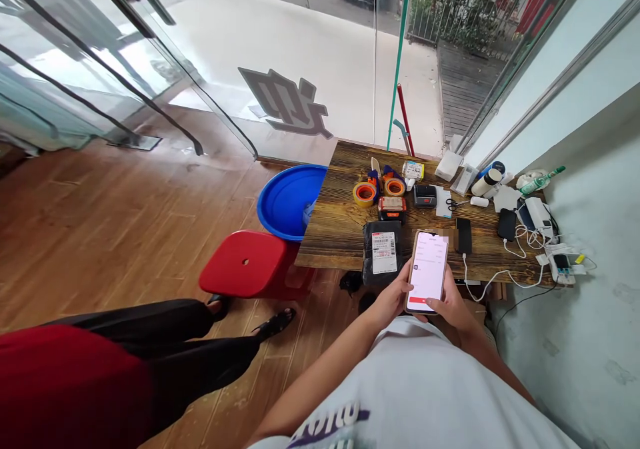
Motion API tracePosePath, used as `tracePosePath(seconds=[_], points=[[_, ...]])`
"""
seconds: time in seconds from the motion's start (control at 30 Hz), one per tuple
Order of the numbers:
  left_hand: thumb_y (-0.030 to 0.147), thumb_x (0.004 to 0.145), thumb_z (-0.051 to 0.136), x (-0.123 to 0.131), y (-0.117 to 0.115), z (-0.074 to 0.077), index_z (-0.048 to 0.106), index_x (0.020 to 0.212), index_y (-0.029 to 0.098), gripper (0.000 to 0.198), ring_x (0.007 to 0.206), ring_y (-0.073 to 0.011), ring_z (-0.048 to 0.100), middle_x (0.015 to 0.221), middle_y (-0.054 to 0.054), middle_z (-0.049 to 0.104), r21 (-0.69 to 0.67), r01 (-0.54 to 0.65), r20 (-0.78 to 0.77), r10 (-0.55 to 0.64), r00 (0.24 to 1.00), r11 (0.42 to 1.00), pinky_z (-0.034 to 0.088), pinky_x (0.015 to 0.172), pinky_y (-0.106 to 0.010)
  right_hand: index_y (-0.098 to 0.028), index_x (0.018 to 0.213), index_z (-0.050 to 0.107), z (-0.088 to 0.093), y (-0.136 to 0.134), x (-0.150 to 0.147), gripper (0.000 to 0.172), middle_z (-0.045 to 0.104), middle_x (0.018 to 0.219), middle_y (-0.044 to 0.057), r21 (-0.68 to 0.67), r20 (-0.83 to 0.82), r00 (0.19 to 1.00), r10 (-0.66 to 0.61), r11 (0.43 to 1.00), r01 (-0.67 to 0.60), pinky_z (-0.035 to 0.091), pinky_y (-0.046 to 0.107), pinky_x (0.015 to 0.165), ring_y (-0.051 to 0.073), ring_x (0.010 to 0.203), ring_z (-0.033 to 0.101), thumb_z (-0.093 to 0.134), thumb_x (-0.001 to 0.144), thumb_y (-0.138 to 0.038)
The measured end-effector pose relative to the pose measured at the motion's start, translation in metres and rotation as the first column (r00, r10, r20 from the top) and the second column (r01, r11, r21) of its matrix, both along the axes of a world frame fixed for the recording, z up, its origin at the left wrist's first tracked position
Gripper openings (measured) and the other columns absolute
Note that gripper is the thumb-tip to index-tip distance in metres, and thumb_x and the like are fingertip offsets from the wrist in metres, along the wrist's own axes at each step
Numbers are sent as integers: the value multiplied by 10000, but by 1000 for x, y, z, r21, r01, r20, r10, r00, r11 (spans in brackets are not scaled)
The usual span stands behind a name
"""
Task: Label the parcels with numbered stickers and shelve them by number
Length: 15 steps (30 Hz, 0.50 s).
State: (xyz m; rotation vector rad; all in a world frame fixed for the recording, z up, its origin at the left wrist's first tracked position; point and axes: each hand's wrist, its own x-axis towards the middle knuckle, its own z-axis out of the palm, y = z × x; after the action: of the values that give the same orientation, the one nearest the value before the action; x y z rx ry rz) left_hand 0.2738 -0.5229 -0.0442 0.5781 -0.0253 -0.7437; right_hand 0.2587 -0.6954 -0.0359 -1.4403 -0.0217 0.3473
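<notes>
Between my two hands, near the table's front edge, I hold a smartphone with a lit, mostly white screen and a red button at its bottom. My left hand is closed on the phone's left side. My right hand grips the lower right side, its thumb over the red button. Just left of the phone lies a black parcel with a white shipping label. A second, dark phone rests to the right with a white cable plugged into it.
The wooden table carries tape dispensers, a small black printer, scissors, bottles and a power strip with cables. Left of it are a red stool and a blue tub. Another person's legs stand at left.
</notes>
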Motion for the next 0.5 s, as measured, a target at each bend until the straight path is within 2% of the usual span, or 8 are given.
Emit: tracePosePath(seconds=[0.2, 0.4, 0.5], points=[[181, 787, 508, 1, 1, 0, 215, 1568, 361, 853, 931, -273, 676, 1440, -80, 509, 17, 8, -9, -8, 1000, 1000, 613, 584, -364, -292, 1381, 369, 6, 3, -1, 748, 607, 1276, 84, -26, 12, 1000, 3, 1000, -3, 559, 356, 859, 222, 1102, 611, 758, 746, -366], [181, 812, 479, 1, 0, -8, 263, 1554, 357, 792, 820, -233, 691, 1449, -90, 495, -9, -2, 52, 2, 999, 1000, 613, 572, -366, -298, 1411, 323, 5, 5, -1, 828, 605, 1284, 107, -29, 2, 1000, 14, 999, -14, 561, 411, 912, 255, 1187, 594, 781, 731, -420], [181, 789, 482, 2, 0, -6, 273, 1551, 348, 808, 829, -237, 685, 1467, -91, 477, 23, -3, 41, 2, 999, 1000, 615, 561, -373, -300, 1413, 316, 3, 4, 0, 847, 584, 1315, 114, -8, -1, 1000, 18, 1000, -18, 555, 404, 930, 257, 1196, 587, 787, 727, -456]])
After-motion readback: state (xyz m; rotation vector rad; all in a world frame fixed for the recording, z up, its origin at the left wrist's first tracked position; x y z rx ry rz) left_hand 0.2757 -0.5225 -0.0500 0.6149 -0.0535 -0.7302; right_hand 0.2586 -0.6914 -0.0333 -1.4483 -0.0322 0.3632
